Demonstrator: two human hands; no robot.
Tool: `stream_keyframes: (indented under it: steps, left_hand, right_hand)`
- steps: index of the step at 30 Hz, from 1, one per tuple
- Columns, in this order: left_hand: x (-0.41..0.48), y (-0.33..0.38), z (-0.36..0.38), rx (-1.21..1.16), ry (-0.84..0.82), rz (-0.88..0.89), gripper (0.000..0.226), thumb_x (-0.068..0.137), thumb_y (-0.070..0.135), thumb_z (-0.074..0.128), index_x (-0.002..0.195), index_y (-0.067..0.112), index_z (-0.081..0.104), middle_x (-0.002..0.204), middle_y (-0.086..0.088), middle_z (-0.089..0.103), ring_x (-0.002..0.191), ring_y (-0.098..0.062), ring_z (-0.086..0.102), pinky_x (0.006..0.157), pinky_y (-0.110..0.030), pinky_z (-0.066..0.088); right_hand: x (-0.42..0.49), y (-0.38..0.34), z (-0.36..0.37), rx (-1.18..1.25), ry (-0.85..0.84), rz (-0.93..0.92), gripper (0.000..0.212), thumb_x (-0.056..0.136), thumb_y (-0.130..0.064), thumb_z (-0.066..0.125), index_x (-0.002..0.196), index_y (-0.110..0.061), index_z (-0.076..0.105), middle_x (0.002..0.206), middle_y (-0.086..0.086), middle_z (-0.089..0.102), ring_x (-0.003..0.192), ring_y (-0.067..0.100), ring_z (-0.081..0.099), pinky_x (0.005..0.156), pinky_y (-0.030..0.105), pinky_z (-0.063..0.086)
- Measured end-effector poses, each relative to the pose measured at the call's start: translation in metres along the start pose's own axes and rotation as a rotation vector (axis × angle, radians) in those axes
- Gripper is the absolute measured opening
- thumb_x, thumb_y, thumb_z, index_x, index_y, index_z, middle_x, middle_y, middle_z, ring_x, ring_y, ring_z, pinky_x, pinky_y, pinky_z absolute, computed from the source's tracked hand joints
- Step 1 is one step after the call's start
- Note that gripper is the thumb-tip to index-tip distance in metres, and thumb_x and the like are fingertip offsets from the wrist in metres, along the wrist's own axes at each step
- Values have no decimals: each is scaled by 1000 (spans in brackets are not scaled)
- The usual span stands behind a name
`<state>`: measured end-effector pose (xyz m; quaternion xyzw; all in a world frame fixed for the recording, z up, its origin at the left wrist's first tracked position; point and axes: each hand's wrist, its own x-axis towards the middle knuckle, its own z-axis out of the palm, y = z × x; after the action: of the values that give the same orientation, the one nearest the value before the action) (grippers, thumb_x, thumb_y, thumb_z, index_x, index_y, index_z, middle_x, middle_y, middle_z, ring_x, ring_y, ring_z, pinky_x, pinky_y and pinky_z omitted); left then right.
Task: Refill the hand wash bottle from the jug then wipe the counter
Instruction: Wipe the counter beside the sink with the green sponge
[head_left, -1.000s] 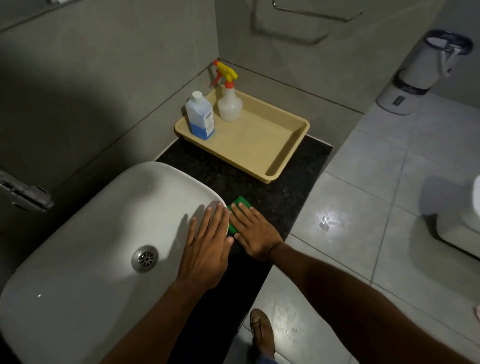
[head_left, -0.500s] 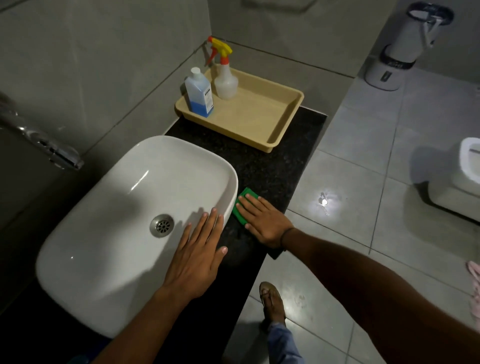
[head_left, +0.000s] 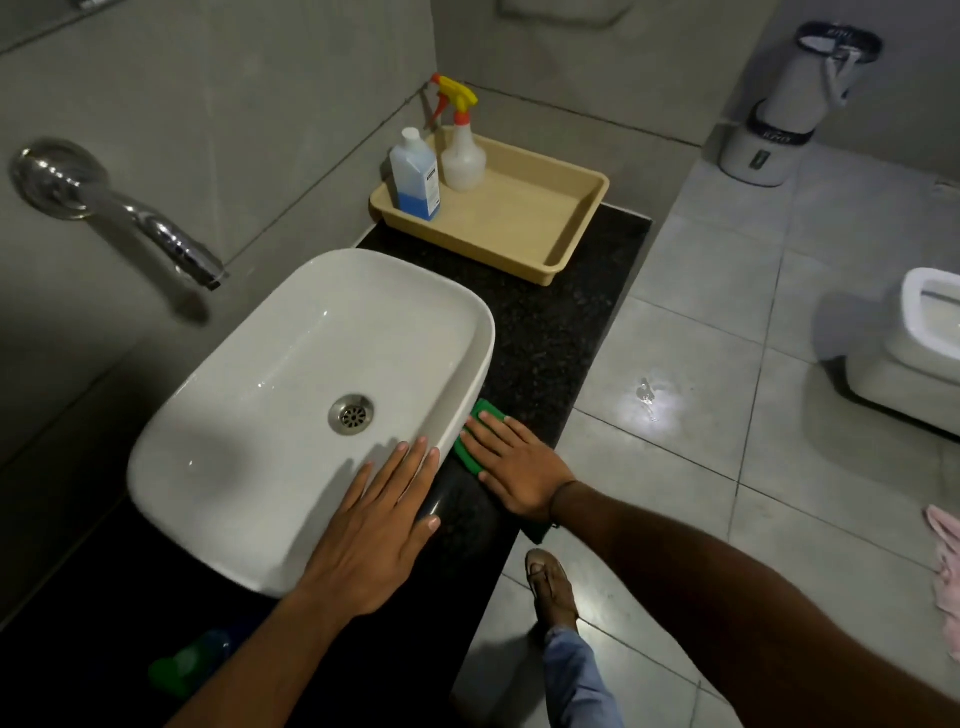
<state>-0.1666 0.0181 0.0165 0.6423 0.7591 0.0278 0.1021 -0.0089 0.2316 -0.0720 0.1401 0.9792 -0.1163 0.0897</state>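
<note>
My right hand (head_left: 514, 467) lies flat with fingers straight, pressing a green cloth (head_left: 488, 413) onto the dark counter (head_left: 550, 332) just beside the sink's (head_left: 480, 332) wall, at about 12 o'clock from me. My left hand (head_left: 384, 525) rests open on the sink's near rim, gripping nothing. Out at 1 o'clock, at the counter's far end, a tan tray (head_left: 519, 223) holds a bottle of blue liquid (head_left: 415, 179) and a spray bottle (head_left: 462, 156) — side by side in its far left corner.

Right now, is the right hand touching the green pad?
Touching. The head view shows the right hand flat on the green pad, straight fingers pressing it onto the counter.
</note>
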Motion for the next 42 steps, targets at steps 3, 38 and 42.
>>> stream_keyframes:
  steps: [3, 38, 42]
  left_hand:
    - [-15, -6, 3, -18, -7, 1, 66, 105, 50, 19, 162, 29, -8, 172, 7, -5, 158, -11, -8, 127, -34, -7]
    - [-31, -41, 6, -240, -26, 69, 56, 110, 40, 25, 156, 55, -3, 173, 8, 0, 159, -12, -4, 129, -47, 1]
    - [-30, -42, 6, -260, -32, 66, 55, 110, 40, 24, 156, 56, -2, 173, 8, 0, 159, -12, -4, 129, -49, 1]
  right_hand:
    - [1, -44, 17, -13, 46, 53, 65, 106, -43, 28, 162, -16, 13, 171, 8, 11, 158, 26, -2, 128, 45, 0]
    - [-68, -126, 61, -100, -97, -414, 60, 108, -40, 31, 163, -21, 15, 171, 0, 9, 158, 22, 3, 127, 46, 11]
    - [-43, -142, 52, -67, -81, -307, 63, 107, -41, 31, 163, -22, 12, 171, 3, 9, 158, 24, 1, 128, 46, 4]
